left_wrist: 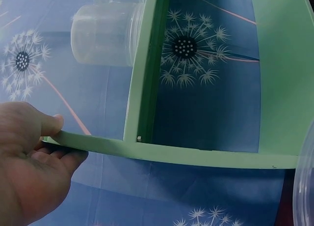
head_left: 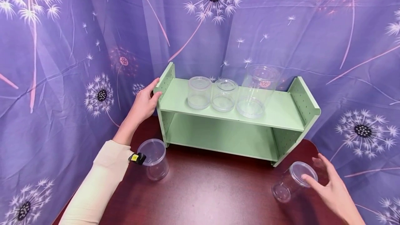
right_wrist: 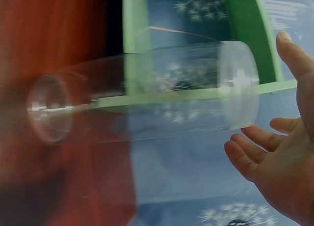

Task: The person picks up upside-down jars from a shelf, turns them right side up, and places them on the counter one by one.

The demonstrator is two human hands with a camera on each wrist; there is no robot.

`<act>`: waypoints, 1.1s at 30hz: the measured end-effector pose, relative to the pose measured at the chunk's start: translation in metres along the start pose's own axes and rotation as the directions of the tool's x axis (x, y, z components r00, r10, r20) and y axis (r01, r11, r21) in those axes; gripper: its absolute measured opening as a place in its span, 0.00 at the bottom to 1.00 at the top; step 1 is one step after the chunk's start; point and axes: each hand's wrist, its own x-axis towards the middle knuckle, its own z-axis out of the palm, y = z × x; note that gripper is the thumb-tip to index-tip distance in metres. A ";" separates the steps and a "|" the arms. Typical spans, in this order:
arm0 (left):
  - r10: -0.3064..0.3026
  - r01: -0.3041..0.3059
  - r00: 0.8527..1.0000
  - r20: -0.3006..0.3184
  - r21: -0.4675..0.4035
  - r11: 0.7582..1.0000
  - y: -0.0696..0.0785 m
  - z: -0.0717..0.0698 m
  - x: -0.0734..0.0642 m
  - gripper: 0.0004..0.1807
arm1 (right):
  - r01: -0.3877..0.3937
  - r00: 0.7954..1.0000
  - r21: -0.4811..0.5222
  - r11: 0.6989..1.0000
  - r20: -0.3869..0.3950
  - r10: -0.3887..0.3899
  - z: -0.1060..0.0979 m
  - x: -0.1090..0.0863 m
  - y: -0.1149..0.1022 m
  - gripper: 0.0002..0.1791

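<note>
My left hand [head_left: 144, 102] grips the upper front corner of the side panel of a light green two-tier shelf [head_left: 218, 138]; in the left wrist view the thumb lies on one face and the fingers [left_wrist: 59, 159] on the other. Near the table's right side stands a tall clear plastic jar [head_left: 285, 186] with a lid. Beside its top is my right hand [head_left: 332, 190], thumb and fingers spread around it. The right wrist view shows a gap between the lidded jar [right_wrist: 171, 93] and the palm; fingertip contact is hard to tell.
On the upper tier stand two short clear jars [head_left: 199, 93] [head_left: 224, 95] and a taller one [head_left: 257, 91]. Another clear jar [head_left: 155, 160] is on the dark red table [head_left: 200, 193], below my left wrist. A purple dandelion-print cloth [head_left: 265, 16] hangs behind and at the sides.
</note>
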 end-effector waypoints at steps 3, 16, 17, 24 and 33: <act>0.002 -0.002 1.000 0.000 0.006 1.000 0.000 0.001 0.000 0.32 | 0.005 1.000 0.009 1.000 -0.017 -0.005 -0.012 0.013 -0.010 0.51; -0.010 0.010 1.000 -0.004 0.017 1.000 0.001 0.002 0.001 0.32 | -0.015 0.991 0.065 0.998 -0.133 0.024 -0.060 0.088 -0.069 0.42; -0.009 0.009 1.000 -0.002 0.018 1.000 0.001 0.002 0.001 0.32 | -0.016 0.989 0.075 0.997 -0.142 0.027 -0.062 0.094 -0.075 0.41; -0.002 0.002 1.000 -0.005 0.024 1.000 0.001 0.002 0.001 0.32 | -0.011 0.989 0.096 0.995 -0.148 0.025 -0.065 0.128 -0.105 0.38; -0.004 0.005 1.000 -0.019 0.027 1.000 0.000 0.001 0.001 0.32 | -0.044 0.993 0.123 0.991 -0.104 0.057 -0.046 0.170 -0.122 0.38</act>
